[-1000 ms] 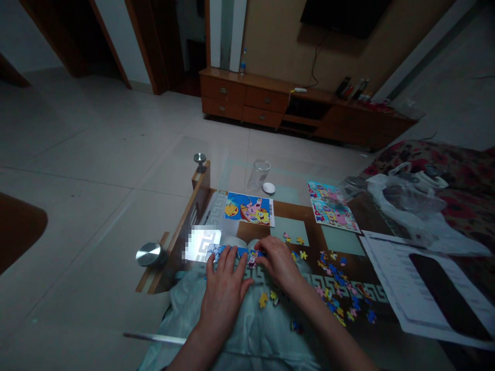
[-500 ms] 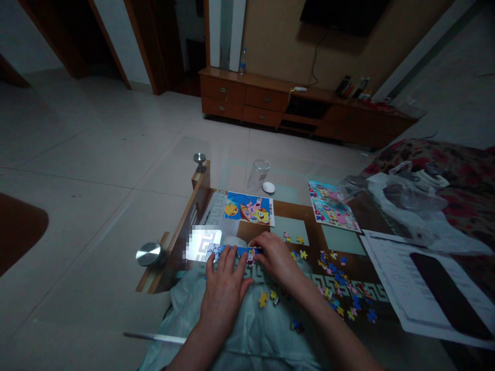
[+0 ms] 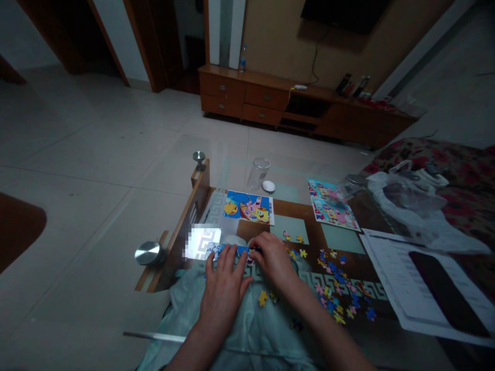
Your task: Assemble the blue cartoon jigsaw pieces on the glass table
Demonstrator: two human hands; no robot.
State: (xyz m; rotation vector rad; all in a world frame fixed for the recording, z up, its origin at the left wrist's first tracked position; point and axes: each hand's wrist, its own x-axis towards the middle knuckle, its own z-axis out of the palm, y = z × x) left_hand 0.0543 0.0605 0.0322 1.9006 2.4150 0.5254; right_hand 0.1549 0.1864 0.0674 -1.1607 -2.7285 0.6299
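Note:
A partly joined strip of jigsaw puzzle (image 3: 215, 249) lies at the near edge of the glass table. My left hand (image 3: 224, 288) rests flat with its fingers spread over the strip, holding nothing. At the strip's right end, my right hand (image 3: 274, 260) has thumb and fingers pinched on a small puzzle piece (image 3: 251, 252), mostly hidden by the fingertips. Several loose puzzle pieces (image 3: 340, 278) are scattered to the right, and a yellow piece (image 3: 263, 298) sits closer to me. Beyond the strip is a cartoon picture card (image 3: 249, 207).
A clear jar (image 3: 258, 174) and a white lid (image 3: 268, 186) stand at the back. To the right are another cartoon sheet (image 3: 334, 206), a plastic bag (image 3: 417, 206), and papers (image 3: 406, 299) with a black phone (image 3: 448, 293) on top. A metal knob (image 3: 149, 253) marks the left side.
My right hand has shifted slightly left at the strip's right end, its fingertips now covering more of the piece. The left hand stays in place.

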